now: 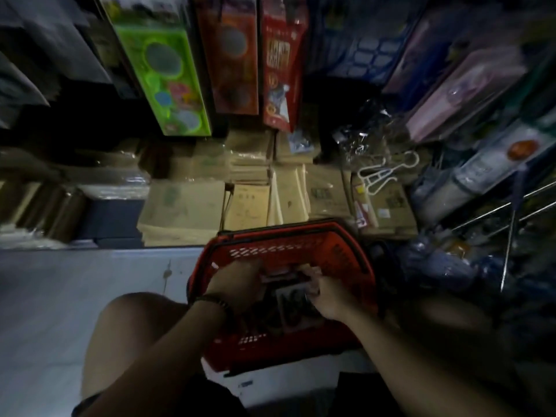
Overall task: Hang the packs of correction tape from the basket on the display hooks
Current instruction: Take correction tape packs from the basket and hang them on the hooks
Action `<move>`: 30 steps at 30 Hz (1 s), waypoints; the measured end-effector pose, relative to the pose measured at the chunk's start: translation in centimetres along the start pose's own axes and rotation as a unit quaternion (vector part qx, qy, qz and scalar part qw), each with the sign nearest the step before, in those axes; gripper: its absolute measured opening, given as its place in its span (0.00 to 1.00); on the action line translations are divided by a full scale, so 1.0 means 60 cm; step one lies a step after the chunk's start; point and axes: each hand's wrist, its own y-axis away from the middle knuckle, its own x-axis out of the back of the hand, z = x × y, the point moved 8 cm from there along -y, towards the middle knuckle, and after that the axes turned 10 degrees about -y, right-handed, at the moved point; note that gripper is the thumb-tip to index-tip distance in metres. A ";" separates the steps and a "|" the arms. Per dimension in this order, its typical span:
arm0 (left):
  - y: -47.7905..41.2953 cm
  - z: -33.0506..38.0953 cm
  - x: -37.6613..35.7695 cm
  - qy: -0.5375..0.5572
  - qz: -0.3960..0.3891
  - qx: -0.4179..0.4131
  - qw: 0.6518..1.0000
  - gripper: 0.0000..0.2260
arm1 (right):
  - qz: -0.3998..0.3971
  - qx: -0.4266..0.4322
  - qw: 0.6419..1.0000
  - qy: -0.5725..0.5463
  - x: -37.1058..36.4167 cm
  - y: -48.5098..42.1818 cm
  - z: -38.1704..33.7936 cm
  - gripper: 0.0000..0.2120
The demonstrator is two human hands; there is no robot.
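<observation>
A red plastic basket point(301, 245) stands on the floor in front of my knees, low in the head view. Both my hands are inside it. My left hand point(237, 284) and my right hand point(328, 293) grip a small stack of correction tape packs point(285, 276) between them, over more dark packs point(293, 302) lying in the basket. The picture is dim and blurred, so the packs' print cannot be read. Bare metal display hooks point(493, 209) stick out at the right edge.
Stacks of brown paper notebooks point(249, 203) fill the low shelf behind the basket. Green, orange and red boxed goods point(162, 67) hang above. Wrapped goods and white clips point(388, 170) crowd the right side. Pale floor point(60, 296) lies to the left.
</observation>
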 end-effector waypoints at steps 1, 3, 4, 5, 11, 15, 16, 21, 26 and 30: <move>0.008 0.002 -0.009 0.018 -0.011 0.001 1.000 0.16 | -0.005 -0.004 1.000 -0.013 -0.017 -0.008 0.015 0.29; 0.016 0.014 -0.025 0.047 -0.044 -0.020 0.998 0.18 | -0.006 -0.033 0.998 -0.045 -0.047 -0.034 0.055 0.33; 0.016 0.018 -0.036 0.044 -0.064 -0.036 0.996 0.20 | -0.002 -0.044 0.997 -0.059 -0.061 -0.047 0.073 0.33; 0.015 0.020 -0.047 0.038 -0.086 -0.045 0.995 0.22 | -0.016 -0.069 0.995 -0.067 -0.081 -0.075 0.108 0.31; -0.028 0.002 -0.086 0.072 -0.163 -0.025 0.984 0.21 | 0.048 -0.018 0.991 -0.126 -0.150 -0.259 0.200 0.17; -0.054 -0.016 -0.089 0.077 -0.150 -0.005 0.986 0.16 | -0.052 -0.007 0.986 0.159 -0.139 -0.253 0.130 0.44; -0.060 -0.021 -0.096 0.073 -0.155 -0.004 0.985 0.16 | -0.053 -0.003 0.985 0.164 -0.142 -0.263 0.139 0.47; -0.072 -0.031 -0.115 0.083 -0.182 -0.018 0.980 0.19 | -0.036 0.036 0.979 0.199 -0.146 -0.237 0.134 0.40; -0.068 -0.018 -0.102 0.068 -0.203 -0.008 0.977 0.18 | 0.000 0.032 0.948 0.318 -0.127 -0.184 0.123 0.30; -0.066 -0.019 -0.110 0.041 -0.225 -0.005 0.973 0.16 | -0.113 -0.004 0.974 0.194 -0.130 -0.173 0.158 0.18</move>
